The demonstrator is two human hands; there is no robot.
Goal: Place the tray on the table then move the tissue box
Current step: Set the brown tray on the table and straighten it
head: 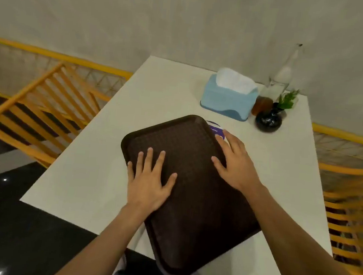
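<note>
A dark brown tray (pixel 194 205) lies flat on the white table (pixel 99 151), its near corner sticking out past the table's front edge. My left hand (pixel 149 183) rests palm down on the tray's left part, fingers spread. My right hand (pixel 235 162) lies flat over the tray's right rim, fingers apart. A light blue tissue box (pixel 228 99) with white tissue showing on top stands at the far right of the table, apart from both hands.
A purple and white round sticker (pixel 215 129) peeks out under the tray's far corner. Right of the tissue box stand a brown object (pixel 261 105), a black vase with a green plant (pixel 268 121) and a clear glass bottle (pixel 281 76). Orange chairs (pixel 39 110) flank the table.
</note>
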